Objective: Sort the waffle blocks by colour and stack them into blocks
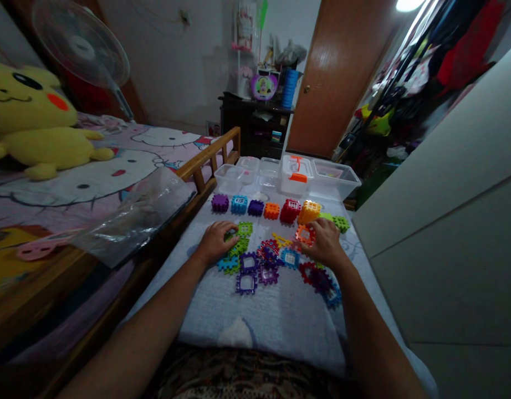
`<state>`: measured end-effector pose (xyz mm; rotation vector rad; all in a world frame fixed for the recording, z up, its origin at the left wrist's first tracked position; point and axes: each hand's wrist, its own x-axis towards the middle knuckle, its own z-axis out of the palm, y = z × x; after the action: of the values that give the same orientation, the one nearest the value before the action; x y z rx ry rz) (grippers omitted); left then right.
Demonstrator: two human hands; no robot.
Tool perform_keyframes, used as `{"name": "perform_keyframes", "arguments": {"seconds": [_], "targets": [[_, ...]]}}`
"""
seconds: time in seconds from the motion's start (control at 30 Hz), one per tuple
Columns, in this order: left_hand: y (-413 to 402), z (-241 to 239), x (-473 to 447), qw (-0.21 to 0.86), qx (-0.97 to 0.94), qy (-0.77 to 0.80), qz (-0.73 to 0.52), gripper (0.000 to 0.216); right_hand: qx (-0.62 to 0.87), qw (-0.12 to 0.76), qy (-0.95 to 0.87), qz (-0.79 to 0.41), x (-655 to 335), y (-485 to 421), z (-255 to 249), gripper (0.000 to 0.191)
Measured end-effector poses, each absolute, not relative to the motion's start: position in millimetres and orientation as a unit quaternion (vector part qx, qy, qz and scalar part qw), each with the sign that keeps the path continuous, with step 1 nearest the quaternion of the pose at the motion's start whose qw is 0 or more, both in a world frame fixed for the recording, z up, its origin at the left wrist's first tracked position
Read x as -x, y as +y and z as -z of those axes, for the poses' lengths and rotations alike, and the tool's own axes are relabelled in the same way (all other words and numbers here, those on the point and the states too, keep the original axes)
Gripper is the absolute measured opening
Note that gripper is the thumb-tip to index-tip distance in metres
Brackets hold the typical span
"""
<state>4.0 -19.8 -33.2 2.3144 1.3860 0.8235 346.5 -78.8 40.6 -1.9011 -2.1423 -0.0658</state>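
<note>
My left hand (216,241) rests at the left side of a loose pile, thumb and fingers apart, its fingertips beside a green square building piece (245,228). On the right, my right hand (325,243) has its thumb and fingers on an orange square frame piece (305,235). Between the hands lie flat notched pieces: a yellow piece (282,240), a light blue piece (289,258), a red piece (269,248) and several purple frames (246,282). More red, purple and blue pieces (322,280) lie below my right hand.
Behind the pile runs a row of stacked or joined blocks, among them a purple block (220,203), a red block (290,211) and a yellow block (309,211). Clear plastic boxes (336,180) stand at the far end. A wooden bed rail (209,155) borders the left, a white cabinet (446,221) the right.
</note>
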Motion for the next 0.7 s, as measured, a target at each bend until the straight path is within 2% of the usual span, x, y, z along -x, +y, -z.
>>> {"name": "perform_keyframes", "arguments": {"seconds": [0.1, 0.23, 0.43, 0.7], "targets": [[-20, 34, -4, 0.159, -0.808, 0.489, -0.286, 0.027, 0.604, 0.153, -0.78, 0.05, -326, -55, -66, 0.044], [-21, 32, -5, 0.162, -0.804, 0.493, -0.289, 0.026, 0.565, 0.107, -0.817, 0.049, -290, -9, -85, 0.046], [-23, 28, -7, 0.165, -0.803, 0.495, -0.288, 0.024, 0.578, 0.014, -0.815, 0.025, -265, 47, -72, 0.049], [-23, 29, -7, 0.168, -0.8, 0.499, -0.287, 0.021, 0.594, -0.044, -0.803, 0.015, -263, 65, -65, 0.047]]}}
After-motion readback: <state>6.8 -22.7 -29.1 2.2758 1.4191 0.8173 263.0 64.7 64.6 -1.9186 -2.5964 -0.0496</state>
